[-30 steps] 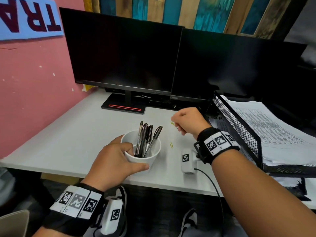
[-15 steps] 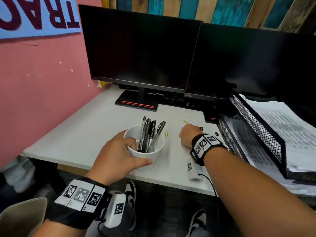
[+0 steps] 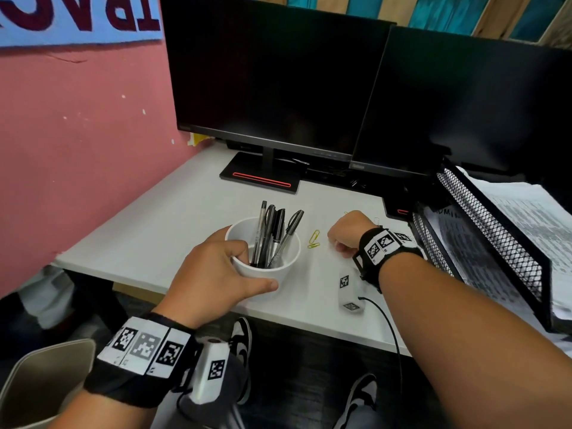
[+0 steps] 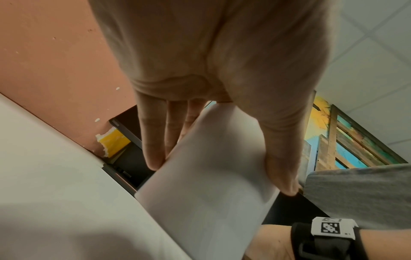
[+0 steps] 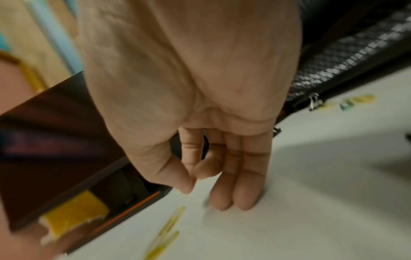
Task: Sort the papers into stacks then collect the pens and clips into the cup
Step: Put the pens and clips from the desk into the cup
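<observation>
A white rectangular desk (image 3: 173, 230) fills the middle of the scene, and everything here is placed relative to the round white ceramic cup (image 3: 272, 267) standing near its front edge. Behind the cup, at the back of the desk, stand two black monitors (image 3: 278, 75) side by side. To the right of the cup, at the desk's right edge, a black wire-mesh paper tray (image 3: 495, 230) holds stacked sheets of printed white paper (image 3: 538, 224). The left hand (image 3: 213, 274) grips the cup, fingers curled round its far side and thumb across the near wall. The right hand (image 3: 349, 232) rests on the desk to the right of the cup; thumb and forefinger are pressed together, but blur hides whether they pinch anything. Several dark pens (image 3: 274, 233) stand upright inside the cup. Two yellow paper clips (image 3: 314, 239) lie on the desk between the cup and the right hand, just beside the cup.
</observation>
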Motion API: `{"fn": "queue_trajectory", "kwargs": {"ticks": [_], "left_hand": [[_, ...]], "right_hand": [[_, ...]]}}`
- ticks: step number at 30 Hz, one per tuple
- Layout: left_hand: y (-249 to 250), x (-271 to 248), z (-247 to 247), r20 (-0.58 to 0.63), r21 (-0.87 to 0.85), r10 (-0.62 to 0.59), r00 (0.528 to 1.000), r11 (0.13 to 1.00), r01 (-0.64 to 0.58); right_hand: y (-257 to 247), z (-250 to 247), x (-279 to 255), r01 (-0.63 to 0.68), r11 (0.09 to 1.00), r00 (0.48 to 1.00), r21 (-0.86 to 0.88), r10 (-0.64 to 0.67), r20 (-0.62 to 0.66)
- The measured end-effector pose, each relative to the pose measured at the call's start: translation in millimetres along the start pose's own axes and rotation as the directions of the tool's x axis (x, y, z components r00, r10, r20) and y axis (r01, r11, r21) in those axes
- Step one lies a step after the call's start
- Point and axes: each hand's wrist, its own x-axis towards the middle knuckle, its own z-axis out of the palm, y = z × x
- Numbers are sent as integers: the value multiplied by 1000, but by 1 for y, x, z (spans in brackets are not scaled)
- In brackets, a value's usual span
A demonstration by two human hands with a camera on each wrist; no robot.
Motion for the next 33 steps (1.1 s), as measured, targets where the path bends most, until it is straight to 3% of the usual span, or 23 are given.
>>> {"fn": "queue_trajectory", "kwargs": {"ticks": [4,9,17,23,26,29,33], "left_hand": [[-8,2,-5,-14,-11,-8,1000,1000,7],[-8,3,-5,-10,-14,-4,1000,1000,4],[-9,3,-3,-7,-25,-22,1000,999,22],[-5,4,2,-9,-43,-2,1000,999,1],[-4,4,2,-1,-41,8,1000,999,-8],[-3,2,1,3,-46,4,1000,999,-4],[-1,1,0,4,-37,0,1000,999,0]], "right_hand": [[-8,0,-9,106,975,994,-196,-104,22],[-19,16,-10,301,928,954,-221,-295,59],[-26,24,-9,295,876,955,-382,-279,99],[-18,23,-11,283,896,959,-342,-269,89],[-12,21,-11,289,936,957,-201,-284,55],[-5,13,-6,231,964,973,133,-232,-8],[-2,-1,-10,81,837,994,541,-109,20]]}}
